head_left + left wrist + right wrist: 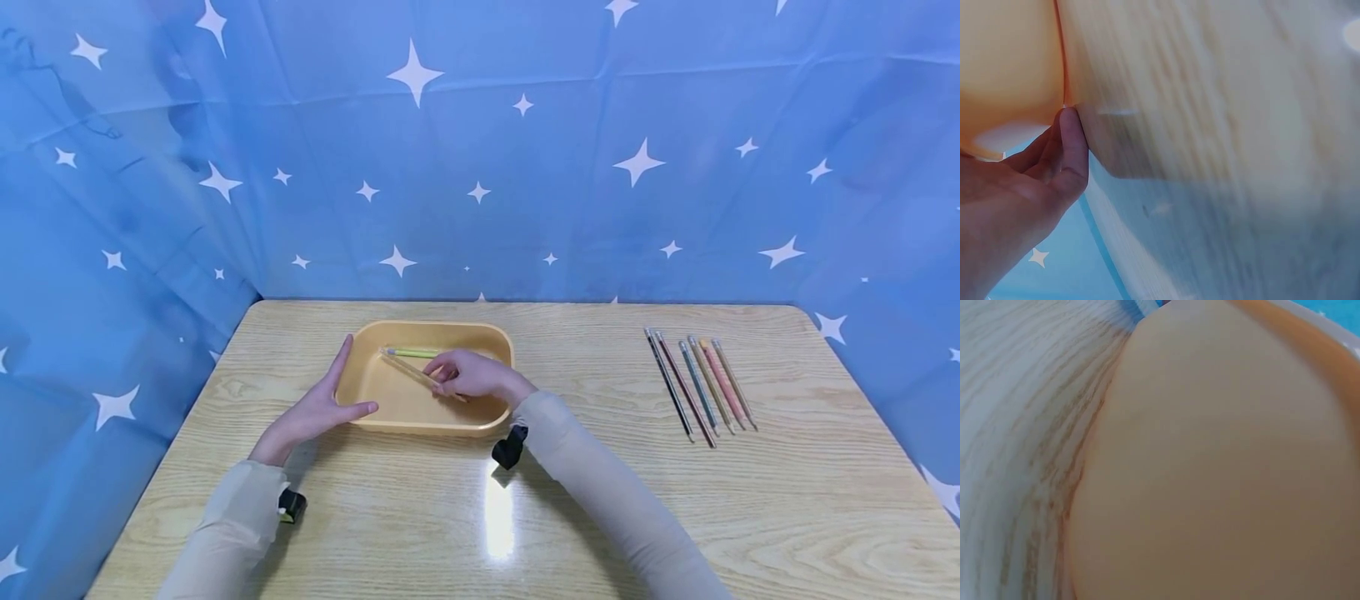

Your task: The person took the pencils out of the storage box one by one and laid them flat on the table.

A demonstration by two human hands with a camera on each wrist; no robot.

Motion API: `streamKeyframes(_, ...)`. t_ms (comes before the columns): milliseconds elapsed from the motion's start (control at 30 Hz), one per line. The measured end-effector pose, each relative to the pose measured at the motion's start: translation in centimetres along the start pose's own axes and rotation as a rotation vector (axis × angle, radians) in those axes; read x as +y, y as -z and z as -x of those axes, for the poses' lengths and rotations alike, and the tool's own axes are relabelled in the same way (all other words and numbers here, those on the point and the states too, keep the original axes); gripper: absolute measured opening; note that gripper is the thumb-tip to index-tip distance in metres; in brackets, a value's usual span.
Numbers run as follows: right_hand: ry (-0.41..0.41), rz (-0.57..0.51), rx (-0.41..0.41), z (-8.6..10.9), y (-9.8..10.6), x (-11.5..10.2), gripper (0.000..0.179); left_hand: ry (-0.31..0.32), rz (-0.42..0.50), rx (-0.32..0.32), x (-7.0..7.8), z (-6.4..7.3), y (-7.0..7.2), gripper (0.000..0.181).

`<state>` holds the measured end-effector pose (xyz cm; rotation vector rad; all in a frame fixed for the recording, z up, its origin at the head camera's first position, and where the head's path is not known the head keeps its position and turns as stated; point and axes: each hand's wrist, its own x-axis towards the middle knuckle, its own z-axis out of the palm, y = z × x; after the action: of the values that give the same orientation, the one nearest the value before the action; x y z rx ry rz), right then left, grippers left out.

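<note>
A tan, round-cornered plastic tray [420, 425] sits on the table. My left hand [315, 414] holds its near left corner, thumb over the front rim and fingers along the outside. In the left wrist view, the fingertips [1072, 125] meet the tray's lower edge. Inside the tray, my right hand [474, 372] pinches a slim yellowish pencil [407, 367], which slants toward the back left. A light green pencil [412, 353] lies behind it, partly hidden by that hand. The right wrist view shows the tray's outer wall [1210, 456] but no fingers.
Several pencils [697, 383] in dark, blue, gold and pink lie side by side on the right of the wooden table [585, 358]. A blue cloth with white stars [525, 208] hangs behind and along both sides of the table.
</note>
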<state>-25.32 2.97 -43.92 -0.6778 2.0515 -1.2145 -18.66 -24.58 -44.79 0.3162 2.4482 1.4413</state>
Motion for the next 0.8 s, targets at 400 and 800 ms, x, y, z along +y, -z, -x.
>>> streamKeyframes(400,0.125,0.085,0.062,2.0,1.6,-1.5,0.037,-0.007,-0.023,0.004,-0.2,0.0,0.1,0.111)
streamKeyframes(800,0.158,-0.006,0.090,4.4,1.9,-1.5,0.040,-0.015,-0.023,0.009,0.1,0.1,0.0,0.112)
